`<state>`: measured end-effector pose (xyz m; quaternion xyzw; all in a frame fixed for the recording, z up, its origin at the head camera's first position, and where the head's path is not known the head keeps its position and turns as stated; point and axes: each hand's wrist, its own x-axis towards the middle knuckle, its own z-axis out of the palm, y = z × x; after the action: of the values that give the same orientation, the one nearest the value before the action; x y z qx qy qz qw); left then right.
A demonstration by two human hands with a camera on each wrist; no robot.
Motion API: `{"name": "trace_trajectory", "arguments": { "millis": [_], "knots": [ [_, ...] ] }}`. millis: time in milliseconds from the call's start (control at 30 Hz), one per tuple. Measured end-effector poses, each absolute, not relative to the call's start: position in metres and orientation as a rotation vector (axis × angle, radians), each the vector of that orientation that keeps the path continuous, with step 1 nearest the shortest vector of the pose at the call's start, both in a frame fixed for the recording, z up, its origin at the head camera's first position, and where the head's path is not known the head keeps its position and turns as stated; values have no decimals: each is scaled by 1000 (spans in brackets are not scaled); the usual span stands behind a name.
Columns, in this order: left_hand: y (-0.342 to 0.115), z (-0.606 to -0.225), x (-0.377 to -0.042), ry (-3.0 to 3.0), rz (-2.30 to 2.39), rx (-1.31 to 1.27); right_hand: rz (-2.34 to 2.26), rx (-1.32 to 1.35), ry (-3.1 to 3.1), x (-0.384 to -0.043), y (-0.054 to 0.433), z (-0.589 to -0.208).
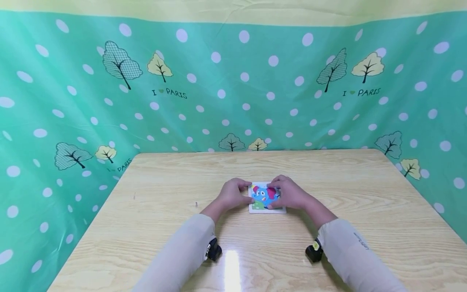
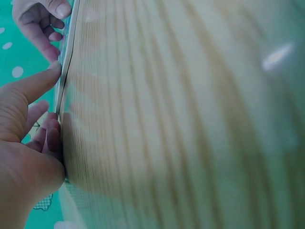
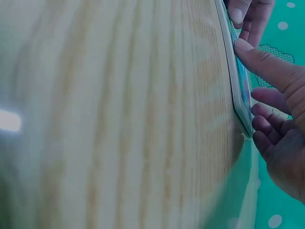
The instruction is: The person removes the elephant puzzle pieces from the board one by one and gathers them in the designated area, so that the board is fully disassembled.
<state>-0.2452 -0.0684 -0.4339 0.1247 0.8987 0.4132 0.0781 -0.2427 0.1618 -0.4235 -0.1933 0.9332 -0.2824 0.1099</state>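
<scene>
A small flat board with a white border and a cartoon blue elephant picture (image 1: 260,194) lies on the table between both hands. The left hand (image 1: 233,194) holds its left side, thumb on the face near the edge and index finger by the upper left corner. The right hand (image 1: 290,194) grips from the right, with its thumb low on the picture and a finger higher up, partly covering the elephant. In the left wrist view the board's edge (image 2: 71,47) shows side-on beside the fingers. The right wrist view shows the right thumb on top and the other fingers curled beside the end.
The wooden table (image 1: 164,227) has a light grain and a bright reflection near its front. Behind and beside it hangs a green dotted curtain (image 1: 219,105) with printed trees. A black wrist camera (image 1: 214,249) is on the left sleeve, another camera (image 1: 313,252) on the right.
</scene>
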Motion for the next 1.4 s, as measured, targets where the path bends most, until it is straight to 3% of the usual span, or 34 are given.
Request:
{"name": "trace_trajectory", "arguments": {
  "millis": [567, 1400],
  "knots": [
    [-66, -436, -250, 2709, 1172, 374, -896, -699, 2752, -237, 156, -431],
    [-57, -429, -251, 2611, 1218, 216, -929, -622, 2733, -238, 155, -431]
  ]
}}
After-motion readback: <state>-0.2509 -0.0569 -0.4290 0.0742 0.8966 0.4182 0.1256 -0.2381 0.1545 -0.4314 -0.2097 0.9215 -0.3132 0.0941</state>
